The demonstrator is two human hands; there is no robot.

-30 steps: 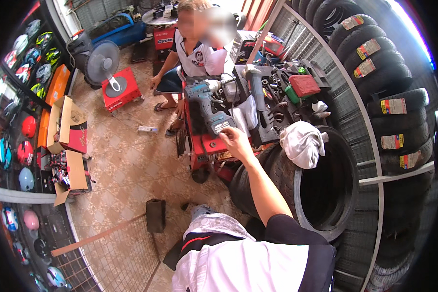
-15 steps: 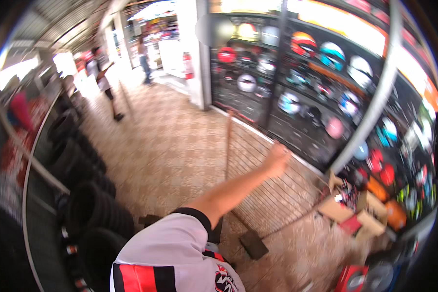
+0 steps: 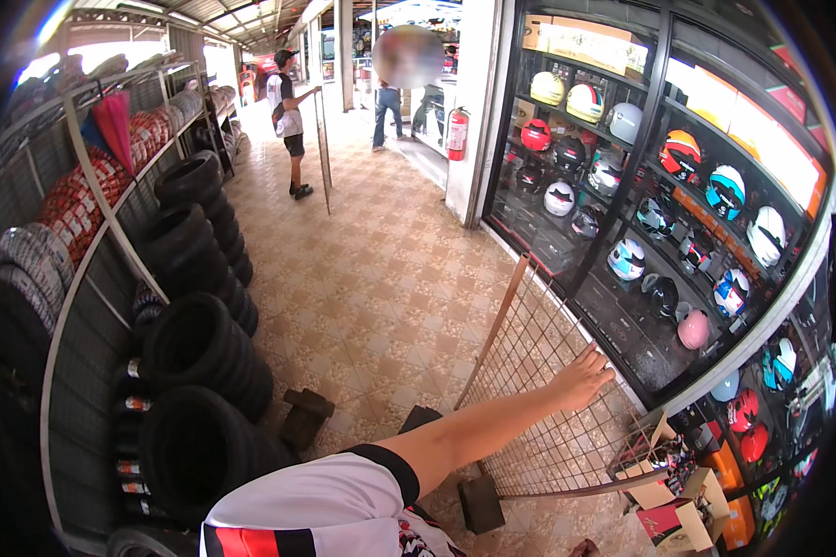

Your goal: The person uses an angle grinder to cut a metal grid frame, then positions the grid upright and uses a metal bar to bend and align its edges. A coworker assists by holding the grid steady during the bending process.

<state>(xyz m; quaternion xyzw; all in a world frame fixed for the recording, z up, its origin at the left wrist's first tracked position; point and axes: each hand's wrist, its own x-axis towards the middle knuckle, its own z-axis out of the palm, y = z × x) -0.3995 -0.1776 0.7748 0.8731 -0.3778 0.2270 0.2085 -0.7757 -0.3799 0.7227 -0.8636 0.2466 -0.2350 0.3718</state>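
The right hand [image 3: 581, 379] is stretched out to the right on a bare forearm, with the fingers [image 3: 600, 360] spread loose and flat against a wire mesh panel [image 3: 548, 408]. They are not curled through the wires, so this is a touch and not a grasp. The left hand is out of view.

The mesh panel stands tilted on the tiled floor [image 3: 381, 278], just in front of a glass display case [image 3: 678, 213]. It has a rusty brown frame, with one edge running up to a top corner near the case and another running along the bottom. A dark block [image 3: 481, 504] sits at its lower end, touching the frame.

The display case holds rows of helmets [image 3: 627, 260] in many colours (white, red, blue, pink, black). Open cardboard boxes [image 3: 683, 506] with small goods sit at the lower right, just beside the panel's bottom edge.

On the left, stacks of black tyres [image 3: 200, 357] stand against a metal rack [image 3: 93, 232] holding more tyres, and a folded pink umbrella [image 3: 116, 125] hangs from the rack's top. A small dark stool-like block [image 3: 305, 418] stands on the floor near the tyre stacks. A red fire extinguisher [image 3: 456, 135] hangs on a white pillar. Far up the walkway a person in a white shirt [image 3: 290, 121] stands with one hand on a tall upright board [image 3: 323, 153], and another person stands further back. The wearer's white, red and black shirt [image 3: 316, 511] fills the lower edge.
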